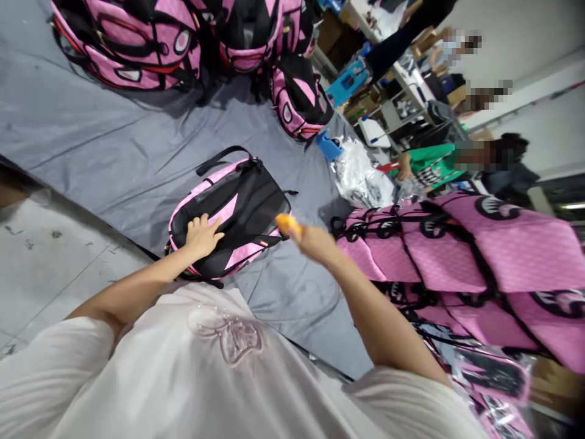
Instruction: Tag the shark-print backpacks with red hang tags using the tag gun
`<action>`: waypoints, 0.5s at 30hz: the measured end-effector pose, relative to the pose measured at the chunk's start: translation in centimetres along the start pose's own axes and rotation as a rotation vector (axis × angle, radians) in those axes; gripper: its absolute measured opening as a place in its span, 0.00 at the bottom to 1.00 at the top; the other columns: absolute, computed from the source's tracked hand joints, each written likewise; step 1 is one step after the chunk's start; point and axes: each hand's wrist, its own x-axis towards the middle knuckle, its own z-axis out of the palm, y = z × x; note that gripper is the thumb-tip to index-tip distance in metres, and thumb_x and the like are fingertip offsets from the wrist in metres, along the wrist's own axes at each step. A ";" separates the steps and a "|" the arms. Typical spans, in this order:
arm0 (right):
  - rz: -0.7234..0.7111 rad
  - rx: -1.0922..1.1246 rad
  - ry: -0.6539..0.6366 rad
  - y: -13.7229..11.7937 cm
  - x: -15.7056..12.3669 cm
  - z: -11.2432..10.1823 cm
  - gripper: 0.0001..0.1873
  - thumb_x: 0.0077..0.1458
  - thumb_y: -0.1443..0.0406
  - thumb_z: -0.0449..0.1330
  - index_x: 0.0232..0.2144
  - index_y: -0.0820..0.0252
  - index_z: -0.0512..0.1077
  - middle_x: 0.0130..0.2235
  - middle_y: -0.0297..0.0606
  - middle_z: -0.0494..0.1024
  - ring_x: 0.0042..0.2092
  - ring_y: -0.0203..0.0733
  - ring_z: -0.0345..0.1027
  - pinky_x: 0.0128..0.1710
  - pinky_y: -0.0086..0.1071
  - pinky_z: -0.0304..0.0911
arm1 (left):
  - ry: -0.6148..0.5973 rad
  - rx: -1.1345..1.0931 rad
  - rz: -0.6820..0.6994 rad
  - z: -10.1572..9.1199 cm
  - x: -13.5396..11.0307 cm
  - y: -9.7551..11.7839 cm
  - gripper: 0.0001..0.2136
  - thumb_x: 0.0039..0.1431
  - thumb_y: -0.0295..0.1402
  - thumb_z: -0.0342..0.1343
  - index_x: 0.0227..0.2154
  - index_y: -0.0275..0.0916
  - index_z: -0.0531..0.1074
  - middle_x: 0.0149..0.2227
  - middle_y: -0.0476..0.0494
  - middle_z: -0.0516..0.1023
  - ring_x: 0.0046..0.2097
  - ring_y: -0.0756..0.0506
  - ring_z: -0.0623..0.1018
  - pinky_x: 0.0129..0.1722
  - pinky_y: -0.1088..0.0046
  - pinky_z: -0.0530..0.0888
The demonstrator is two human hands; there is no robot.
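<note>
Left hand spread on the backpack, right hand gripping an orange item (kind unclear) by the backpack's edge; backpack flat on grey sheeting, seemingly mid-handling, steps done or left untellable.

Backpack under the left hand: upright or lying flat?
Lying flat: the backpack has its broad black-and-pink face up on the grey sheet, left hand spread on it.
</note>
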 end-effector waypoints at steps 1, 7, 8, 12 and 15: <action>-0.063 0.046 -0.103 0.4 -0.3 0.4 0.30 0.70 0.49 0.43 0.48 0.64 0.76 0.38 0.48 0.82 0.40 0.47 0.77 0.36 0.30 0.63 | 0.042 -0.021 0.012 -0.3 -0.4 0.0 0.25 0.68 0.46 0.47 0.64 0.46 0.66 0.64 0.28 0.62 0.60 0.28 0.66 0.55 0.48 0.64; 0.089 0.077 -0.122 3.5 -2.3 3.0 0.31 0.70 0.50 0.42 0.44 0.67 0.76 0.35 0.52 0.81 0.38 0.49 0.76 0.35 0.33 0.64 | -0.078 -0.003 0.476 -0.2 -6.0 2.9 0.32 0.62 0.43 0.58 0.66 0.37 0.62 0.68 0.27 0.58 0.64 0.31 0.63 0.58 0.55 0.65; 0.039 0.135 -0.195 4.0 -2.6 3.4 0.30 0.70 0.50 0.43 0.43 0.66 0.76 0.33 0.51 0.81 0.36 0.48 0.76 0.35 0.33 0.64 | -0.143 0.049 0.491 0.3 -6.6 3.6 0.33 0.59 0.40 0.61 0.66 0.36 0.61 0.67 0.26 0.59 0.63 0.30 0.65 0.56 0.54 0.66; 0.096 0.221 -0.104 5.1 -3.1 5.1 0.27 0.71 0.52 0.42 0.45 0.65 0.75 0.28 0.44 0.79 0.32 0.45 0.75 0.35 0.31 0.64 | -0.211 0.167 0.451 1.9 -7.3 5.1 0.27 0.62 0.30 0.56 0.64 0.34 0.64 0.61 0.25 0.68 0.55 0.33 0.72 0.51 0.55 0.69; -0.015 0.378 -0.172 5.7 -3.5 5.8 0.28 0.70 0.49 0.43 0.41 0.63 0.73 0.24 0.39 0.77 0.27 0.41 0.72 0.32 0.29 0.62 | -0.208 -0.014 0.421 2.5 -6.3 4.8 0.21 0.65 0.33 0.53 0.60 0.38 0.69 0.57 0.30 0.74 0.53 0.36 0.76 0.52 0.57 0.70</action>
